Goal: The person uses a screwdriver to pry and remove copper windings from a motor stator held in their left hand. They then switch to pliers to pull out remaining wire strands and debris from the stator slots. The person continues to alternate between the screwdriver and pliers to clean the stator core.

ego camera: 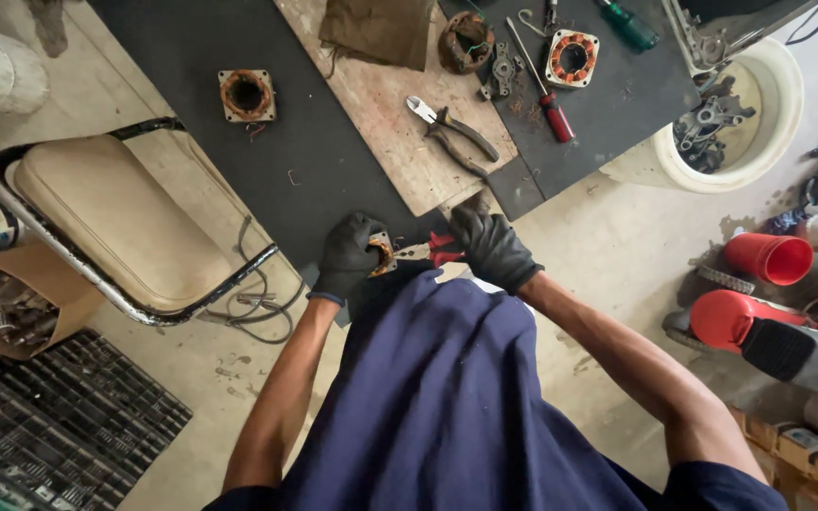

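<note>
A small motor stator [381, 254] is gripped in the black-gloved left hand [349, 255] just below the centre of the frame, at the near edge of the dark mat [314, 161]. Only a sliver of it is seen past the glove: a square metal body with coppery windings, its open face turned toward the right of the frame. Red-handled cutters [431, 250] are clenched in the black-gloved right hand [490, 248]. Their long axis is laid almost level across the frame, the metal nose pointed left and touching the stator, the red handles buried in the glove.

Higher on the mat, a wooden board [390, 114] is seen with grey-handled pliers [454, 134] lying slantwise on it. A rusty stator [246, 95] is set in the upper left of the mat, and another stator [572, 58] with a red-handled screwdriver [542, 85] in the upper right. A padded chair [115, 222] is placed at the left.
</note>
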